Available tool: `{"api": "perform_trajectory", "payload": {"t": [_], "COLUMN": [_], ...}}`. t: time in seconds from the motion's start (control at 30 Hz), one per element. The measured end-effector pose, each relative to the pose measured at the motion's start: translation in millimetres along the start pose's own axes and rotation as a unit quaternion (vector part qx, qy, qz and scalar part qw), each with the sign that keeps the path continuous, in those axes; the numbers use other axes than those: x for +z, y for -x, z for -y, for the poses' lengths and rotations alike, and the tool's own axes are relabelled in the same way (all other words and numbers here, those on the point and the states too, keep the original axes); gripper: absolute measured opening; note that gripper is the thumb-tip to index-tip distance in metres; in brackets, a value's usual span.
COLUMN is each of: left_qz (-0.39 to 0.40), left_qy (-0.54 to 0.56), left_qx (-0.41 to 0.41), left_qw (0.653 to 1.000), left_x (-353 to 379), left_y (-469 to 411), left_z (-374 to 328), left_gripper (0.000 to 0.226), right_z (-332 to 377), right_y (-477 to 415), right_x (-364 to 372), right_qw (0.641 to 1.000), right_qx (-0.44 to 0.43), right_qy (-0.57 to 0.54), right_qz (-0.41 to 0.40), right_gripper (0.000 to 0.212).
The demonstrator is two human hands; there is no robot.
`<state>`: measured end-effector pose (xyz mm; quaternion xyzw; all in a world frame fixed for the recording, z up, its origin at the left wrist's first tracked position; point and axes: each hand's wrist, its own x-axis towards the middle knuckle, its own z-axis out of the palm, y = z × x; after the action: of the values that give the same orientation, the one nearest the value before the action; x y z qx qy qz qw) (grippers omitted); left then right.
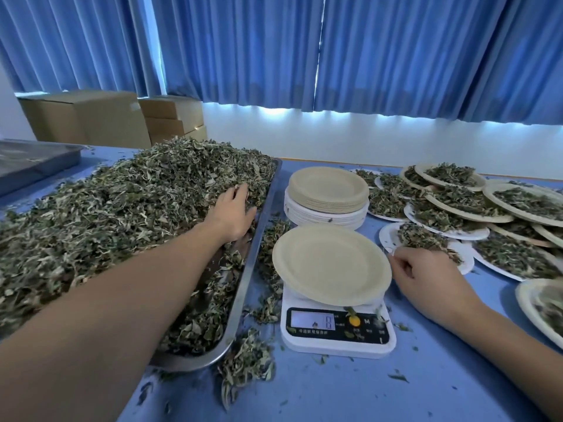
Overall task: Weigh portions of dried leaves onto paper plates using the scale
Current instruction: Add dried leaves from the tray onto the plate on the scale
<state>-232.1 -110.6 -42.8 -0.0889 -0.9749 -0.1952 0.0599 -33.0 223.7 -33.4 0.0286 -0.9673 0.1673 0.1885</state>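
Observation:
A big heap of dried leaves [122,202] fills a long metal tray [243,287] on the left. My left hand [234,213] reaches into the heap near the tray's right rim, fingers dug into the leaves. A white digital scale [338,330] stands at centre with an empty beige paper plate [330,263] on top. My right hand [423,275] rests on the table just right of that plate, fingers loosely curled, holding nothing. A stack of empty plates [327,193] sits behind the scale.
Many plates with leaf portions [463,208] overlap across the right side of the blue table [365,391]. Loose leaves [246,360] lie scattered beside the tray. A second metal tray [33,166] and cardboard boxes [91,117] stand at the back left.

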Motion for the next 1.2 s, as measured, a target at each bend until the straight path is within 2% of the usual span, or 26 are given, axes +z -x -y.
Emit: {"api": "perform_trajectory", "payload": {"t": [0.1, 0.2, 0.3, 0.4, 0.67, 0.83, 0.93, 1.07, 1.2], "left_qz": [-0.052, -0.061, -0.028, 0.019, 0.032, 0.081, 0.145, 0.222, 0.207], "left_qy": [-0.019, -0.060, -0.077, -0.112, -0.195, -0.223, -0.241, -0.266, -0.242], "left_qx": [0.000, 0.003, 0.004, -0.011, 0.023, 0.080, 0.078, 0.060, 0.070], "left_qw": [0.998, 0.996, 0.997, 0.993, 0.980, 0.968, 0.957, 0.936, 0.945], "left_x": [3.9, 5.9, 8.1, 5.7, -5.5, -27.2, -48.8, -82.7, -116.4], "left_y": [-16.1, -33.2, -47.6, -54.3, -31.8, -6.1, 11.3, 35.4, 61.1], "left_z": [-5.6, -11.0, -12.7, -11.2, -20.6, -28.0, -40.2, -57.6, -69.6], "left_gripper": [0.069, 0.069, 0.066, 0.054, 0.036, 0.037, 0.050, 0.031, 0.038], "right_z": [1.7, 2.3, 1.5, -2.3, -2.8, -2.7, -2.3, -0.5, 0.4], "right_y": [-2.6, -1.7, -0.3, -1.0, -0.6, 0.7, 1.4, 3.4, 5.6], "right_x": [0.8, 1.4, 2.1, 4.6, 6.7, 5.6, 5.1, 2.9, 1.7], "right_qw": [0.998, 0.997, 0.997, 0.997, 0.996, 0.996, 0.996, 0.996, 0.997], "right_qx": [-0.019, -0.037, -0.049, -0.052, -0.057, -0.060, -0.065, -0.058, -0.059], "right_qy": [0.053, 0.052, 0.038, 0.049, 0.063, 0.062, 0.061, 0.059, 0.055], "right_qz": [0.037, 0.042, 0.036, 0.030, 0.022, 0.024, 0.020, 0.023, 0.019], "right_gripper": [0.032, 0.027, 0.026, 0.027, 0.027, 0.031, 0.031, 0.032, 0.031]}}
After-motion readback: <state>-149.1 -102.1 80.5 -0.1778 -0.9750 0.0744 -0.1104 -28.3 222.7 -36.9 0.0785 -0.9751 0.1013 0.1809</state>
